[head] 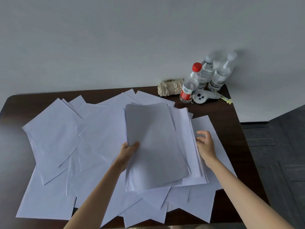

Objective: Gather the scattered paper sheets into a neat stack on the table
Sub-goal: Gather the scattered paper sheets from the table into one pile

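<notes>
Many white paper sheets (54, 139) lie scattered and overlapping across the dark brown table (231, 129). My left hand (129, 150) grips the left edge of a gathered bundle of sheets (155, 146), lifted and tilted above the table so its face looks grey. Under it on the right rests a rough stack of sheets (189, 146) with fanned edges. My right hand (205, 144) hovers at the right side of that stack, fingers spread, holding nothing, over a single loose sheet (219, 154).
At the table's back right corner stand three plastic bottles, one with a red cap (189, 86), beside a rolled beige cloth (170, 88) and a small white device (203, 96). A pale wall rises behind; dark floor (277, 154) lies to the right.
</notes>
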A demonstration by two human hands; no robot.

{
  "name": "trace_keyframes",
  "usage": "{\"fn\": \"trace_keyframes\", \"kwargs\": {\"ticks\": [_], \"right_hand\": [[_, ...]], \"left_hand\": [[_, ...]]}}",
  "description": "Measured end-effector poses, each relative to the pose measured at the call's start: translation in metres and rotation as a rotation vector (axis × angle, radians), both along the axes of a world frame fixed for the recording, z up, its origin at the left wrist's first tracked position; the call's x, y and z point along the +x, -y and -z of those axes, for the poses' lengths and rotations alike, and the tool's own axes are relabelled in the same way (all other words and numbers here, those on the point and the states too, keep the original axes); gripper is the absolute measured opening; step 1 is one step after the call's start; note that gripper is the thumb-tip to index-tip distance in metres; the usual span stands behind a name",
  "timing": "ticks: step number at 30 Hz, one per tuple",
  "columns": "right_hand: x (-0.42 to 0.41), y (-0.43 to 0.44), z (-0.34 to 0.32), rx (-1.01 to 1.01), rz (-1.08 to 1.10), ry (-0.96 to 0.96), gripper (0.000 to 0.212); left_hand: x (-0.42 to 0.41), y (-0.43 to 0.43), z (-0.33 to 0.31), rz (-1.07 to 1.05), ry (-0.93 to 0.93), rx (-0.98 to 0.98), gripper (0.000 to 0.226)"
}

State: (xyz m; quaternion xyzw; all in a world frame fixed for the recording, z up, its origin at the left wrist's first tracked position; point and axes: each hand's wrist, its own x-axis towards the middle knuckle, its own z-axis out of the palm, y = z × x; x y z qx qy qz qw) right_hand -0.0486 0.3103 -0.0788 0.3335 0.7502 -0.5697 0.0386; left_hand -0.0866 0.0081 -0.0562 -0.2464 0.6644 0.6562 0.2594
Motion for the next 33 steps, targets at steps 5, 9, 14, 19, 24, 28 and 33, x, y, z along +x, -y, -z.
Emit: {"fn": "trace_keyframes", "kwargs": {"ticks": [5,9,14,19,24,28,33], "right_hand": [[0.006,-0.001,0.008,0.081,-0.064,-0.047,0.031],[0.01,-0.001,0.013,0.424,-0.172,-0.091,0.021],[0.006,0.0,0.007,0.149,-0.059,0.005,0.01],[0.005,0.0,0.011,0.1,-0.042,0.051,0.035],[0.0,-0.003,0.0,-0.001,-0.058,0.128,0.033],[-0.001,-0.008,-0.004,-0.122,-0.119,0.188,0.052],[0.007,0.002,0.004,0.3,-0.136,-0.004,0.017]], "left_hand": [[0.004,-0.027,0.014,0.074,0.046,-0.018,0.017],[-0.001,-0.044,0.019,0.106,-0.024,-0.328,0.018],[-0.006,-0.057,0.02,0.076,-0.003,-0.474,0.03],[-0.009,-0.068,0.007,0.026,0.024,-0.22,0.01],[-0.013,-0.067,0.013,0.055,-0.02,-0.07,0.026],[-0.011,-0.074,0.01,0.083,0.066,0.079,0.024],[-0.006,-0.082,0.009,0.095,-0.017,0.056,0.02]]}}
